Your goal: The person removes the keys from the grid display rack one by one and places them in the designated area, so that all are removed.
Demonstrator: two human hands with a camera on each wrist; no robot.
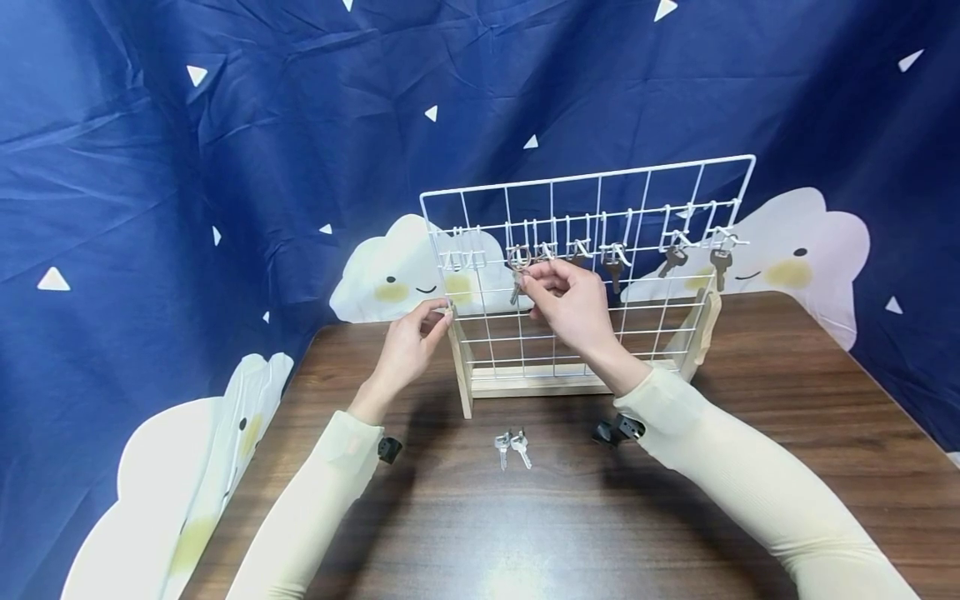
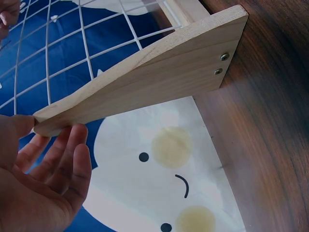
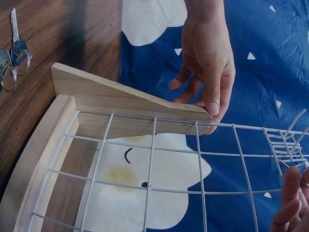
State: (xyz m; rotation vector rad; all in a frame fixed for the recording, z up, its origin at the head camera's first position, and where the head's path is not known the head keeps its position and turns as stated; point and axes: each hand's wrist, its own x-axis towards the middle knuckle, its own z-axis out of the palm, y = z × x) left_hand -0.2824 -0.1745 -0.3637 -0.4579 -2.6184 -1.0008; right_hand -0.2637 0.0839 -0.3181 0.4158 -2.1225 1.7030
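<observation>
A white wire grid rack [image 1: 525, 337] stands in a wooden base on the table. With thumb and fingers, my left hand [image 1: 405, 342] grips the top of the rack's left wooden side support [image 2: 140, 77]. In front of the grid, my right hand [image 1: 573, 304] pinches a key [image 1: 515, 290] whose ring [image 1: 519, 257] is up at a white hook; whether the ring is over the hook I cannot tell. Several keys hang on hooks to the right, among them one brown key [image 1: 722, 265] at the far end. Two silver keys [image 1: 512, 448] with rings lie on the table before the rack.
White hooks [image 1: 461, 259] at the grid's left end carry no keys. The brown wooden table [image 1: 450, 517] extends around the rack. Behind it hangs a blue curtain [image 1: 375, 125] with white triangles and smiling clouds. Small black devices are strapped at both wrists.
</observation>
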